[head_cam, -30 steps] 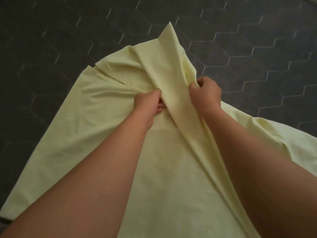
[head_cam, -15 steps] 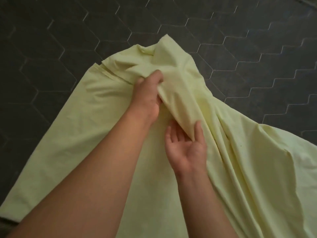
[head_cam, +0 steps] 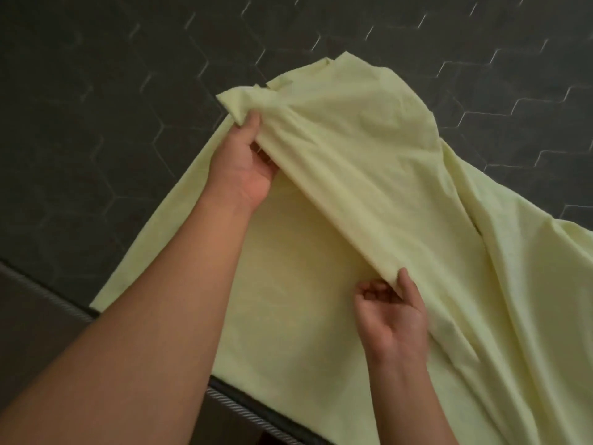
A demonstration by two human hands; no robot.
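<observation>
A large pale yellow sheet (head_cam: 369,162) lies spread over a dark surface with a hexagon pattern (head_cam: 96,123). My left hand (head_cam: 244,168) grips a bunched fold of the sheet near its far left corner, thumb on top and fingers under the cloth. My right hand (head_cam: 393,309) is nearer to me, palm up, and pinches the lower edge of the same raised fold between thumb and curled fingers. The fold stretches between both hands, lifted off the flat layer beneath.
The dark surface's front edge (head_cam: 48,293) with a ribbed trim runs diagonally at lower left, and the sheet hangs over it. A brownish area (head_cam: 32,332) lies beyond that edge. More loose sheet piles up at the right (head_cam: 529,284).
My right hand has slid down the fold toward me and closed on its edge. My left hand lifted the bunched cloth up and left. The view shifted, showing the surface's front edge.
</observation>
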